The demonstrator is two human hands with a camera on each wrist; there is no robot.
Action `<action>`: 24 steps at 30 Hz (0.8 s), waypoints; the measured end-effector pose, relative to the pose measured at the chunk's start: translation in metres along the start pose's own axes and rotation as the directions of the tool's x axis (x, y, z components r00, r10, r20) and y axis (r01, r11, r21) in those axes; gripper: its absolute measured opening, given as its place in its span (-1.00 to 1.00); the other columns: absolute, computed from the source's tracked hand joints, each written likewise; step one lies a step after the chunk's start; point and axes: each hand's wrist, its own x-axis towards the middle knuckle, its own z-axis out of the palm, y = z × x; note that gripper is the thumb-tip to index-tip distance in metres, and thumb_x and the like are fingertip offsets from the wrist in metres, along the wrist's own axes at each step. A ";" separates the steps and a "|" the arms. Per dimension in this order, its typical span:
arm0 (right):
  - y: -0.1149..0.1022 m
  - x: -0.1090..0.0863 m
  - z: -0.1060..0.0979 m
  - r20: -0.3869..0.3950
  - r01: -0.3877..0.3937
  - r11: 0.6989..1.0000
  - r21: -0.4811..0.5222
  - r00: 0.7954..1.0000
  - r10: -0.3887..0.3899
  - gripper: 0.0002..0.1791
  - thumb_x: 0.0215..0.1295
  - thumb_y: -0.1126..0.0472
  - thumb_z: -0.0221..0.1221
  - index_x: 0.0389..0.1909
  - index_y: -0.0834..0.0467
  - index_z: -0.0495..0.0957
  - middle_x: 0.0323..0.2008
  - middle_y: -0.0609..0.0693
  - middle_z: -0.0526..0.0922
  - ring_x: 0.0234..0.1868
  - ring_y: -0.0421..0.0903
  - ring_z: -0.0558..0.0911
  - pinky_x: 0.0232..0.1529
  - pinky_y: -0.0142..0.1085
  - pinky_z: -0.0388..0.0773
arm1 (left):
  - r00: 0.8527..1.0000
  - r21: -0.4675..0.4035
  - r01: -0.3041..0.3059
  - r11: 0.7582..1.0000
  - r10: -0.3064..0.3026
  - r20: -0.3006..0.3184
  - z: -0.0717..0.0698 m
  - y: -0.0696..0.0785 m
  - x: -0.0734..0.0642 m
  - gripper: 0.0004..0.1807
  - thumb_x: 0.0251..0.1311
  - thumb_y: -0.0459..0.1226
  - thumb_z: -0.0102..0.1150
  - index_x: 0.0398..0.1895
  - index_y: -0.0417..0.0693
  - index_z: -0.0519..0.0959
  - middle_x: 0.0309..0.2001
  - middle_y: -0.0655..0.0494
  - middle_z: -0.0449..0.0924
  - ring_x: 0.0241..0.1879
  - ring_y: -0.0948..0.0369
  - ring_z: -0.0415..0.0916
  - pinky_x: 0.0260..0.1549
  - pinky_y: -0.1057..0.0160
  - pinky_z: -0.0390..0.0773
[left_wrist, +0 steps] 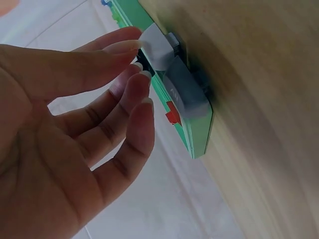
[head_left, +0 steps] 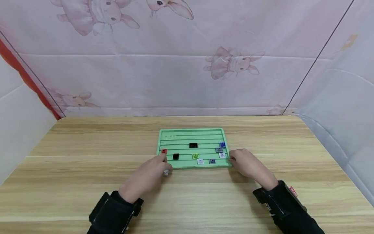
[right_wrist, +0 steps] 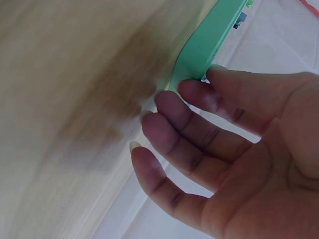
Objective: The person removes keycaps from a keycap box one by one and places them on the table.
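A shallow green tray with ridged rows lies on the table, several small keycaps spread over it. My left hand is at its near-left corner, thumb and index fingertips pinching the edge of a light grey keycap. Right beside that keycap is a dark grey keycap with pale lettering, close against the tray's side. The other left fingers are bent and hold nothing. At the near-right corner, my right hand grips the tray's edge between thumb and index finger; its remaining fingers curve loosely beside it.
On the tray sit a red keycap at left, two black ones, a yellow-green keycap near the middle, and blue, grey and white ones towards the right. A wooden table surrounds it; a rabbit-print cloth hangs behind.
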 end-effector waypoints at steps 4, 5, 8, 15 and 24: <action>0.000 0.000 0.000 0.005 -0.004 1.000 0.000 1.000 0.004 -0.89 0.16 0.39 0.08 -0.54 0.21 0.46 -0.64 -0.03 0.40 -0.62 -0.16 0.32 -0.60 -0.32 0.31 | 1.000 0.017 0.000 1.000 -0.001 0.009 0.001 -0.001 0.000 -0.82 -0.11 -0.57 0.20 -0.45 -0.18 0.62 -0.47 0.09 0.30 -0.49 0.23 0.23 -0.48 0.25 0.44; 0.000 0.000 0.000 0.005 -0.004 1.000 0.000 1.000 0.004 -0.89 0.16 0.39 0.08 -0.54 0.21 0.46 -0.65 -0.03 0.40 -0.63 -0.16 0.32 -0.60 -0.32 0.31 | 1.000 0.019 0.006 1.000 -0.006 0.013 0.001 -0.001 0.001 -0.82 -0.11 -0.57 0.20 -0.45 -0.18 0.62 -0.47 0.09 0.30 -0.49 0.23 0.23 -0.48 0.25 0.44; 0.000 0.001 0.000 0.004 -0.005 1.000 -0.001 1.000 0.005 -0.89 0.16 0.39 0.08 -0.53 0.22 0.46 -0.65 -0.03 0.40 -0.63 -0.16 0.32 -0.60 -0.32 0.31 | 0.999 0.027 0.022 0.999 -0.023 0.024 0.000 0.000 0.001 -0.82 -0.12 -0.58 0.20 -0.46 -0.18 0.62 -0.47 0.09 0.30 -0.49 0.23 0.23 -0.48 0.25 0.43; 0.001 0.002 0.000 0.004 -0.010 1.000 -0.005 1.000 0.010 -0.90 0.15 0.38 0.09 -0.53 0.22 0.47 -0.65 -0.04 0.40 -0.63 -0.17 0.32 -0.60 -0.32 0.31 | 0.999 0.009 0.032 0.999 -0.032 -0.001 -0.004 0.000 0.000 -0.75 -0.14 -0.63 0.16 -0.42 -0.17 0.61 -0.45 0.09 0.30 -0.47 0.21 0.23 -0.48 0.24 0.40; 0.000 0.002 0.000 0.012 -0.021 1.000 0.003 1.000 0.021 -0.89 0.16 0.38 0.08 -0.53 0.21 0.47 -0.64 -0.03 0.40 -0.62 -0.16 0.33 -0.59 -0.31 0.32 | 0.988 0.046 0.112 0.993 -0.106 -0.109 -0.013 -0.006 0.003 -0.83 -0.05 -0.53 0.17 -0.35 -0.20 0.59 -0.39 0.02 0.46 -0.41 0.19 0.40 -0.44 0.23 0.49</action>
